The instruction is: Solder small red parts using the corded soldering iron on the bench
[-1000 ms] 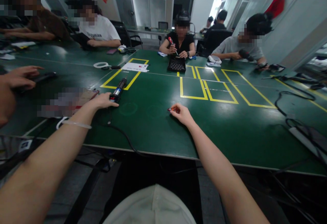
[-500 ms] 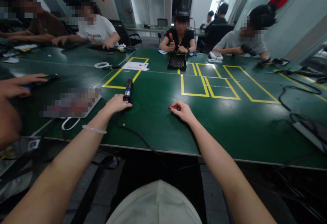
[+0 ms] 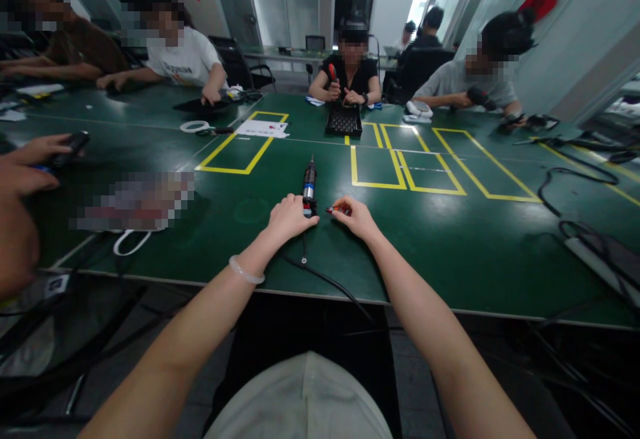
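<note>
My left hand (image 3: 289,219) is closed round the near end of a corded electric screwdriver (image 3: 309,187), a black tool with a blue and silver band, its tip pointing away from me over the green table (image 3: 450,252). Its black cable (image 3: 330,282) trails back over the table's near edge. Just right of it, my right hand (image 3: 356,217) pinches a small red and dark object (image 3: 334,210) against the table top. The two hands are nearly touching.
Yellow taped rectangles (image 3: 407,169) mark the table beyond my hands. Across the table a person works over a black tray (image 3: 345,120). A white tape roll (image 3: 195,127) and papers (image 3: 263,129) lie at the far left; cables and a power strip (image 3: 595,252) at the right. A neighbour's hand (image 3: 35,155) holds a dark tool at the left.
My left hand has slid the screwdriver to the right across the table, from near the left yellow rectangle to beside my right hand. The right hand has stayed in place.
</note>
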Tool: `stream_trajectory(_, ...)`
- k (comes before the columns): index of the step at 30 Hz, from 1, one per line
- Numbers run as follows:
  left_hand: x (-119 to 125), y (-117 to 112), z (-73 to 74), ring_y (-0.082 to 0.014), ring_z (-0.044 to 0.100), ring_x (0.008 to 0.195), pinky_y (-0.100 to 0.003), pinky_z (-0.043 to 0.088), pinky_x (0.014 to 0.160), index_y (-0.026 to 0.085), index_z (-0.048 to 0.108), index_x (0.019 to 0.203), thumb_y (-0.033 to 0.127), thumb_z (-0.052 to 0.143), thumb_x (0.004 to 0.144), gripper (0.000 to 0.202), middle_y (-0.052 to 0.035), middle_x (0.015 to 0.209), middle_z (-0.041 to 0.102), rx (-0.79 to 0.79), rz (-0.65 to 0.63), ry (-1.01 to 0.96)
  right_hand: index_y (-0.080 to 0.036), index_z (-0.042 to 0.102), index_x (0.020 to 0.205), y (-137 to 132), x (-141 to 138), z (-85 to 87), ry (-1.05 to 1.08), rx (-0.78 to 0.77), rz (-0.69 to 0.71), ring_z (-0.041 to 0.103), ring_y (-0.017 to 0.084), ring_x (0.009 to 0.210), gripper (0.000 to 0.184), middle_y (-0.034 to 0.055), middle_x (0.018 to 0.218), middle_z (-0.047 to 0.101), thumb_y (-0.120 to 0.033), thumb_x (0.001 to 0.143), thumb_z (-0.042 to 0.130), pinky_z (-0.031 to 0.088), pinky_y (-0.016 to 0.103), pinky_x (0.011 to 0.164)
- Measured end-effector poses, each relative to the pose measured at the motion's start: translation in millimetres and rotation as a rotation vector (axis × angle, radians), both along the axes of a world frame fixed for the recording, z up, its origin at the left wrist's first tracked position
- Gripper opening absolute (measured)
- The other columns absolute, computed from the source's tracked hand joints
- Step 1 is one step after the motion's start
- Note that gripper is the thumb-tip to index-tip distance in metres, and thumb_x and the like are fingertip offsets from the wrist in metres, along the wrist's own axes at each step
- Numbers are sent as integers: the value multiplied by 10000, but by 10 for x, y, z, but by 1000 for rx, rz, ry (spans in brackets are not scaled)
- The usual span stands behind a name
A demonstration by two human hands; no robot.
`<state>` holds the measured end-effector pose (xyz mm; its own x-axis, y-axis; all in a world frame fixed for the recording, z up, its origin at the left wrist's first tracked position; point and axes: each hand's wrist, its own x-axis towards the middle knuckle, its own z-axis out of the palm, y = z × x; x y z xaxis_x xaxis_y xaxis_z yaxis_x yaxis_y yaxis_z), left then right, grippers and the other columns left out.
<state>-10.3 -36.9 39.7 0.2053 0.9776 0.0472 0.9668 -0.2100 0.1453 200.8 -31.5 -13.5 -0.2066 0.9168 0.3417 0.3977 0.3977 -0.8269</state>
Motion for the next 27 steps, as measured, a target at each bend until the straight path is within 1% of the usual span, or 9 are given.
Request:
stream_trajectory(4,220,-69,-49,-383,591,1127,-421,467,897,109,593,1246,627,588,814,674,-214,1187,599,20,-60,-22,-193,632,914,6,11,-7,9,7,-18,551,138,662,190,6,788,665,-343,799,650,451,280,687)
stream_trajectory(8,325,-114,-83,-381,597,1094,-427,465,882,106,599,1224,605,588,823,641,-213,1159,605,38,-92,-40,-201,628,880,28,29,-33,-31,-7,7,561,145,669,148,-2,762,655,-319,797,663,457,284,693)
stream_trajectory(13,345,-127,-104,-372,595,1090,-424,452,900,133,602,1208,585,622,809,603,-199,1147,602,47,-91,-70,-198,673,873,65,46,-48,-71,28,-14,572,143,700,139,10,834,644,-278,766,710,462,292,722)
stream_trajectory(17,343,-123,-111,-383,586,1102,-436,447,912,134,598,1202,573,627,811,589,-203,1157,596,33,-90,-90,-191,668,913,59,33,-37,-40,-6,-5,552,133,661,167,-3,791,637,-222,752,695,455,278,682)
stream_trajectory(20,346,-130,-108,-386,582,1109,-438,449,911,127,588,1207,563,610,828,577,-208,1167,592,31,-92,-78,-182,665,906,32,27,-13,-35,-27,8,545,132,639,151,0,764,656,-249,772,681,450,275,661)
stream_trajectory(23,347,-146,-94,-391,580,1116,-444,455,906,125,580,1211,569,595,841,579,-212,1175,592,29,-100,-67,-187,686,865,13,31,13,-63,4,-4,567,145,678,118,22,800,691,-286,811,653,460,284,689)
stream_trajectory(27,349,-166,-81,-399,567,1142,-459,460,911,115,543,1278,577,567,863,621,-223,1222,581,18,-103,-56,-191,707,861,14,36,30,-97,28,-17,576,149,705,105,30,833,700,-250,813,635,470,294,725)
